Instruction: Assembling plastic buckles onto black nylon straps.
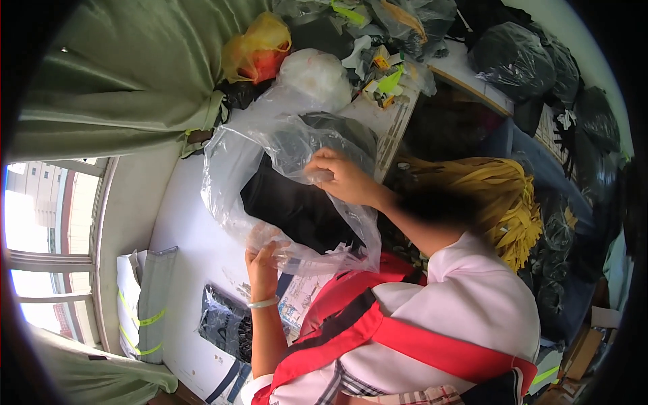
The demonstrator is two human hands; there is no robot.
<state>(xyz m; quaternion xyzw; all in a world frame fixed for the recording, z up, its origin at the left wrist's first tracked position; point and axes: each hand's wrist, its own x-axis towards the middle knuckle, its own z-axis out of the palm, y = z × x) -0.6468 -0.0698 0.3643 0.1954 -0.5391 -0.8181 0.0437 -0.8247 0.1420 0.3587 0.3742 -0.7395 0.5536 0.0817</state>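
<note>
A large clear plastic bag (219, 179) lies spread on the white table in front of me, its mouth held wide. Black folded cloth (297, 209) shows inside the opening. My left hand (262, 260), with a pale bangle on its wrist, pinches the near left rim of the bag. At the far right side of the mouth, my right hand (337, 177) has its fingers closed on the plastic edge. Part of the black cloth is hidden beneath the film.
A dark plastic packet (226, 322) and grey bundles with yellow bands (145, 304) lie to the left. Filled bags, one yellow (260, 50), crowd the table's far end. Yellow strips (516, 216) hang at the right near dark bags (513, 61). A curtained window is on the left.
</note>
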